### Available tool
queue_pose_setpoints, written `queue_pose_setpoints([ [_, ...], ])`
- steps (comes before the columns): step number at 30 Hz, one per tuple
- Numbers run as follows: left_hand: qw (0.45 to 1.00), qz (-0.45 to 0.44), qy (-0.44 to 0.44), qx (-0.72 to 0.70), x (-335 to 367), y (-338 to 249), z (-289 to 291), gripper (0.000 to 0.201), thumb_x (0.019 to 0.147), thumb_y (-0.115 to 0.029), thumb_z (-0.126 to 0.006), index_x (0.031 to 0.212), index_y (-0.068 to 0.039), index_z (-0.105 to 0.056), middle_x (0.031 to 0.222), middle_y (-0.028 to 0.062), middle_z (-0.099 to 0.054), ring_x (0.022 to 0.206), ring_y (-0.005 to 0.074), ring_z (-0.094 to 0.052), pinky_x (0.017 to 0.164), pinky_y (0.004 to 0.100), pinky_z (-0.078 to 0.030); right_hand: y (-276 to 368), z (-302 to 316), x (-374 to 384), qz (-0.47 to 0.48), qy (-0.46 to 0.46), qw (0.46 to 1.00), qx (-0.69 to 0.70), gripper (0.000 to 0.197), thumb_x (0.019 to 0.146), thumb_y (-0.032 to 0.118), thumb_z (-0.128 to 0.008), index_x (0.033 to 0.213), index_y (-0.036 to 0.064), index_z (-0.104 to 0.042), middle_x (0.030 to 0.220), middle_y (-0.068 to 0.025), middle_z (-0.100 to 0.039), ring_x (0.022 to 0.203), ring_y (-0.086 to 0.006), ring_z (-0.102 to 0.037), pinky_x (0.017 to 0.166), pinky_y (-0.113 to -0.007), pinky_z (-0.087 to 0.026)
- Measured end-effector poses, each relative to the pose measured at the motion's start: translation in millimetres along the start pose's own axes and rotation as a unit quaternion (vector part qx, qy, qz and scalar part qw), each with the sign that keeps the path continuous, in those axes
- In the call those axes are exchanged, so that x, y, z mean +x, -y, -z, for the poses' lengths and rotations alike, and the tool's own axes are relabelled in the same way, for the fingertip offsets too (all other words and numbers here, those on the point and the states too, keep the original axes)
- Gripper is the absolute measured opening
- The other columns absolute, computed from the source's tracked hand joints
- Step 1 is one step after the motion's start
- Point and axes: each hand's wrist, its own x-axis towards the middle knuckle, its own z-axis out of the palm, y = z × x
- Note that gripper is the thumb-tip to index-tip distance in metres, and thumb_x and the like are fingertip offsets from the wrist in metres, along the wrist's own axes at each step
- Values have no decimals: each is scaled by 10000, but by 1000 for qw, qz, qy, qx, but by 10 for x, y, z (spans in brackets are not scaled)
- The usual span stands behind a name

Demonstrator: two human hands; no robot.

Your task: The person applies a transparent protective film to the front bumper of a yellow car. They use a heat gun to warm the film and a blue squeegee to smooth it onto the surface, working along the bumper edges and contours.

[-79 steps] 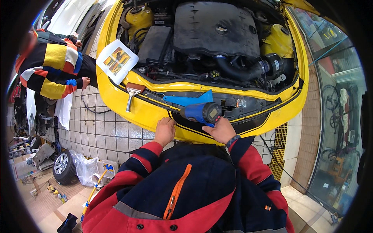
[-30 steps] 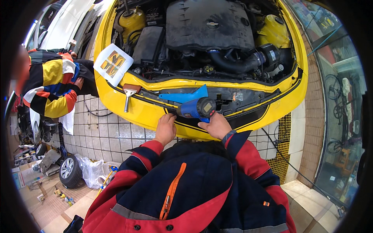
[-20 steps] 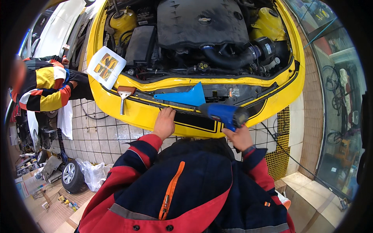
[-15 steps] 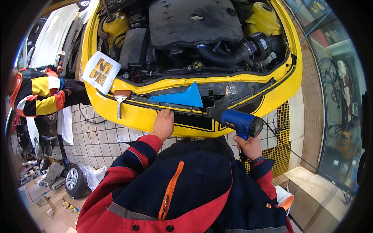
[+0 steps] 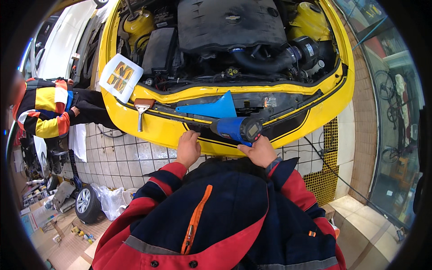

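My right hand (image 5: 259,152) grips the handle of a blue heat gun (image 5: 234,129), its dark nozzle turned left over the black film stripe (image 5: 285,127) on the yellow car front (image 5: 162,135). My left hand (image 5: 188,148) is at the stripe's left end, fingers bent and close together with the tips at the panel; whatever they may pinch is hidden. Behind it, on the car's front edge, lie a blue triangular squeegee (image 5: 209,105), a scraper (image 5: 141,112) with a brown head and metal handle, and a white sheet (image 5: 108,83) with a printed picture.
The engine bay (image 5: 231,27) is open beyond the front edge. A person (image 5: 49,105) in a colourful jacket stands at the left. The heat gun's cord (image 5: 324,159) trails right across the tiled floor. A wheel (image 5: 87,202) and plastic wrap (image 5: 111,202) lie lower left; a glass wall (image 5: 387,112) stands right.
The heat gun in my right hand has moved left along the stripe, nearer my left hand, and its rear display has tilted up. My left hand stays close to its former spot.
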Motion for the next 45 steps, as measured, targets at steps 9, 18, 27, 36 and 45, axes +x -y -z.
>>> queue_pose_setpoints([
  [9, 990, 117, 78, 29, 364, -51, -97, 327, 834, -262, -921, 987, -61, -715, 1018, 159, -715, 1009, 389, -704, 897, 515, -554, -135, 116, -67, -8, -3, 999, 52, 440, 937, 279, -850, 1295, 43, -751, 1090, -260, -801, 1048, -478, -759, 938, -483, -621],
  [18, 979, 10, 137, 153, 983, -10, 9, 555, 739, -411, -983, 1067, -51, -717, 1104, 144, -716, 1101, 379, -714, 919, 501, -596, -529, 517, -926, -170, -61, 944, 276, 423, 981, 65, -846, 1328, 31, -607, 870, -27, -700, 662, -125, -661, 587, -308, -544],
  [27, 952, 39, 256, 164, 1268, 19, 8, 527, 765, -477, -972, 975, -33, -780, 1046, 202, -780, 1011, 430, -761, 876, 528, -610, -931, 423, -1696, -233, -211, 901, 300, 184, 988, 76, -838, 1093, 9, -702, 759, 0, -681, 613, -105, -632, 558, -288, -491],
  [36, 918, 76, 331, 205, 1583, -3, 23, 578, 733, -527, -1006, 1003, -40, -850, 1096, 203, -818, 1079, 413, -778, 929, 511, -620, -1041, 85, -2218, -267, -286, 860, 327, 161, 998, 92, -826, 990, 35, -676, 708, -8, -656, 586, -118, -610, 563, -301, -479],
  [45, 908, 104, 331, 235, 1748, -63, 2, 706, 676, -492, -1052, 1128, 7, -840, 1168, 236, -817, 1139, 426, -772, 976, 492, -612, -1100, -237, -2387, -258, -295, 849, 354, 219, 978, 59, -847, 1115, 13, -683, 751, 4, -662, 590, -105, -606, 537, -298, -464],
])
